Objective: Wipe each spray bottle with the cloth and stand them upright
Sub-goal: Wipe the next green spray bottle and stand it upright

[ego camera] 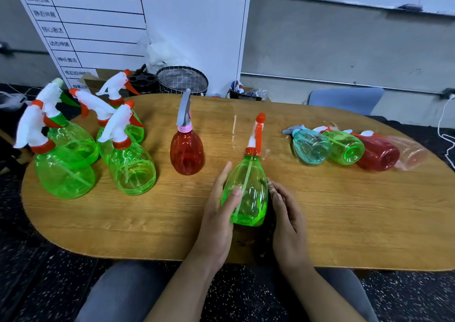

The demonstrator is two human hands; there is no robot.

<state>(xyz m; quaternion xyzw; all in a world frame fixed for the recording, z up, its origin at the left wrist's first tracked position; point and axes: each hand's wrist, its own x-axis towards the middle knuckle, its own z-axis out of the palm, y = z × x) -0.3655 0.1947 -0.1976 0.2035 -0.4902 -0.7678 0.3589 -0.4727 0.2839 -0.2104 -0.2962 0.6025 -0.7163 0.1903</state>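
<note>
I hold a green spray bottle (247, 188) upright near the table's front middle. My left hand (219, 213) grips its left side, thumb across the front. My right hand (286, 220) is against its right side, pressing a dark cloth (270, 186) that barely shows between palm and bottle. Several green bottles (130, 166) stand upright at the left, and a red bottle (187, 154) stands in the middle. At the right lie a teal bottle (311, 146), a green one (344, 148), a red one (378, 155) and a pale pink one (411, 154) on their sides.
The oval wooden table (344, 210) reaches to my lap. Behind it are a whiteboard chart (123, 26), a round fabric basket (182, 80), a black cup holder (142, 80) and a blue chair back (344, 98). A white cable (443, 129) hangs at the right.
</note>
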